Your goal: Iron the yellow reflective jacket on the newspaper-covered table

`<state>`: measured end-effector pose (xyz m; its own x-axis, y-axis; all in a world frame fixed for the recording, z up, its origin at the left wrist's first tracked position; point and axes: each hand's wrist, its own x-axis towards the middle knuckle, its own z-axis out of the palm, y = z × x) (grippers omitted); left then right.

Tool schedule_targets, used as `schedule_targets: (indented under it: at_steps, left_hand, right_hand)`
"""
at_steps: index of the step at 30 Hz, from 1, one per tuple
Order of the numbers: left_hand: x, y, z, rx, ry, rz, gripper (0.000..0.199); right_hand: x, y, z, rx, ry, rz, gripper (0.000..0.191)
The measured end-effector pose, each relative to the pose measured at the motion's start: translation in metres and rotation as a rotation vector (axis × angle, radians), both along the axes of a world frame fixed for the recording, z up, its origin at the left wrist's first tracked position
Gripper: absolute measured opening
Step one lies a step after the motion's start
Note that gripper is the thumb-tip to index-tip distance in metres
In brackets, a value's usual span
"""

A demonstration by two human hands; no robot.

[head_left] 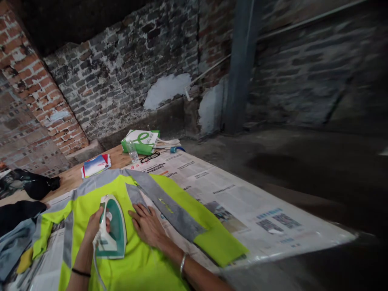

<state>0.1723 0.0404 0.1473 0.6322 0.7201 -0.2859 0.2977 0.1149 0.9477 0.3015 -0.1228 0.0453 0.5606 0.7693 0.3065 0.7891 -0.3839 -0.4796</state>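
Note:
A hi-vis yellow and grey long-sleeved garment (142,266) lies spread over the table, its right sleeve stretched out toward the right edge. My left hand (96,224) is closed around the handle of a white and green clothes iron (120,220), which rests on the yellow cloth with its tip pointing away from me. The iron's cord (97,268) trails down past my wrist. Just right of the iron, my right hand (148,225) lies flat on the garment near a grey stripe, fingers stretched out and holding nothing.
Newspaper (242,202) under clear plastic covers the table. At the far end are a green and white bag (139,141), a clear bottle (132,153), eyeglasses (150,157) and a folded red, white and blue packet (96,165). Dark clothes (20,214) pile up at left.

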Motion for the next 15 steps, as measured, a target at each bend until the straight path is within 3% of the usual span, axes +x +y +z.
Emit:
schedule_targets:
  at_steps: [3, 5, 12, 15]
  left_hand:
    - [-0.006, 0.000, -0.003, -0.018, -0.019, -0.017, 0.065]
    - [0.004, 0.004, -0.004, -0.031, -0.028, -0.027, 0.064]
    - [0.085, 0.028, -0.001, -0.042, -0.072, -0.016, 0.048]
    - [0.102, 0.032, 0.001, -0.029, -0.082, 0.019, 0.045]
  right_hand:
    - [-0.001, -0.002, 0.001, -0.001, 0.002, -0.005, 0.045]
    - [-0.001, -0.003, 0.004, -0.012, 0.012, -0.005, 0.046]
    - [0.000, -0.005, 0.008, -0.028, 0.035, -0.007, 0.048]
    - [0.001, -0.003, 0.006, -0.042, 0.041, -0.017, 0.048]
